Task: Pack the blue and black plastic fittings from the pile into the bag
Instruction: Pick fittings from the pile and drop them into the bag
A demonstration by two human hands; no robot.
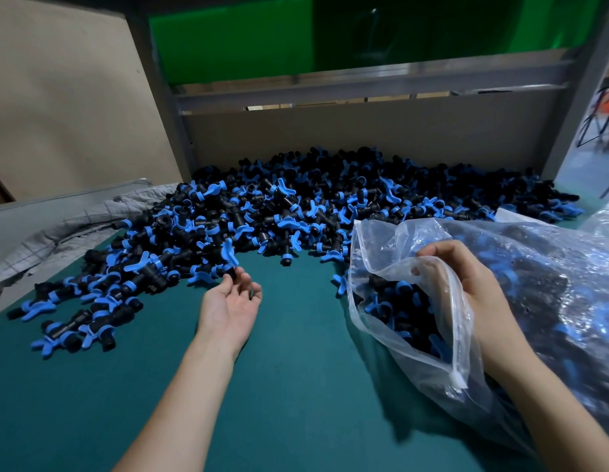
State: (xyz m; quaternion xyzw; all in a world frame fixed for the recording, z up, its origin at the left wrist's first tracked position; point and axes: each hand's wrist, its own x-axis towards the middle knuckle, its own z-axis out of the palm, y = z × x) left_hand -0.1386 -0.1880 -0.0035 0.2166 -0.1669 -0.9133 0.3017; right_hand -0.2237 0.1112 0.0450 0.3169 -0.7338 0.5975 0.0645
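Note:
A wide pile of blue and black plastic fittings point(296, 206) covers the back of the green table point(296, 386). My left hand point(230, 299) lies palm up at the pile's near edge, and its fingertips pinch one fitting point(230, 262) with a blue handle. At the right lies a clear plastic bag point(534, 284) that holds many fittings. My right hand point(463, 284) grips the bag's upper rim and holds its mouth open toward the pile.
A grey quilted cloth point(75, 226) lies bunched at the table's left edge. A grey metal frame point(364, 93) with a green panel point(245, 35) stands behind the pile. More clear plastic point(602, 216) shows at the far right.

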